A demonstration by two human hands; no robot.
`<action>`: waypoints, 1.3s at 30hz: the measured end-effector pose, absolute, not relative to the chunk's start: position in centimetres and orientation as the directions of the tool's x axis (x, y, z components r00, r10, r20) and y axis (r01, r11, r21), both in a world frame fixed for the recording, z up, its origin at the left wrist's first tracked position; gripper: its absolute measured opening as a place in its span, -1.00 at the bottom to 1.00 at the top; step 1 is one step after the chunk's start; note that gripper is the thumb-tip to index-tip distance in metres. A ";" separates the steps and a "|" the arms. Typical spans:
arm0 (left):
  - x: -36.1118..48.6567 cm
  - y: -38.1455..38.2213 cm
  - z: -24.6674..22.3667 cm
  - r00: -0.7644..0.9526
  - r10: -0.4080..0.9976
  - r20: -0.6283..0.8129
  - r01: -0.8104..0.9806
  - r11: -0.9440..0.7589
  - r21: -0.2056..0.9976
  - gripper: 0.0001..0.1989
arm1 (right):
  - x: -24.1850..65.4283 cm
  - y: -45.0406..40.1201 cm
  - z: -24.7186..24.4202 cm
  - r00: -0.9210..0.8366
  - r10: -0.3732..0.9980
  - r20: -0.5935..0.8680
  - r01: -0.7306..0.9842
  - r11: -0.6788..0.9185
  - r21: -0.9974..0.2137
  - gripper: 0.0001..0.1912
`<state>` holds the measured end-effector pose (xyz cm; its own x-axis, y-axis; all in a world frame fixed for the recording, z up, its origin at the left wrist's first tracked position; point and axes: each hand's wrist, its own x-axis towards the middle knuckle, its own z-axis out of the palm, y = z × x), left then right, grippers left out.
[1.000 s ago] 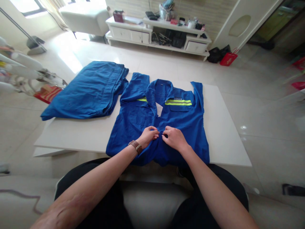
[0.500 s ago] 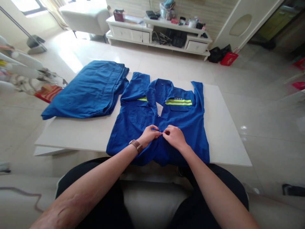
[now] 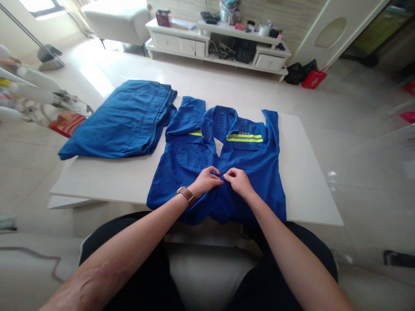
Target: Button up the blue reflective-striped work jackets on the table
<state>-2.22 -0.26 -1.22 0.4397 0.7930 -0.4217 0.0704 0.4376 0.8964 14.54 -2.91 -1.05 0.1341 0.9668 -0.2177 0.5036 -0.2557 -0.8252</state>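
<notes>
A blue work jacket [image 3: 259, 166] lies front up on the table, its collar pointing away from me and a yellow-green and grey reflective stripe across the chest. Its front is parted in a V below the collar, where a white label shows. At the lower end of the V, my left hand [image 3: 207, 179], with a brown-strapped watch at the wrist, has its fingers closed on the left side of the front edge. Just beside it, my right hand [image 3: 239, 181] pinches the other side, thumb against forefinger. The fastening between the fingertips is too small to make out.
Folded blue garments [image 3: 119, 121] are piled on the left of the white table [image 3: 311, 190], hanging over its far edge. A machine with white thread cones [image 3: 35, 80] stands at far left. Beyond the floor is a low white cabinet [image 3: 178, 43]. My knees are under the table's near edge.
My fingertips have moved slightly apart and a little up the jacket's front opening. The jacket and the folded pile lie as before; the whole view has shifted slightly.
</notes>
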 end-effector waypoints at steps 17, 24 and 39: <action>-4.9 -0.7 -0.8 0.495 0.847 -0.194 0.830 -0.396 0.393 -0.42 | 14.8 -5.2 0.3 -0.187 0.945 -0.268 0.960 0.118 -0.253 -0.63; -6.6 -1.9 -1.3 0.583 0.776 -0.242 0.809 -0.528 0.259 -0.28 | 15.9 -6.7 -0.4 -0.276 0.924 -0.264 0.935 0.195 -0.296 -0.47; -5.1 -0.6 -0.6 0.592 0.775 -0.221 0.804 -0.548 0.233 -0.50 | 15.5 -6.3 0.8 -0.311 0.931 -0.190 0.916 0.240 -0.322 -0.67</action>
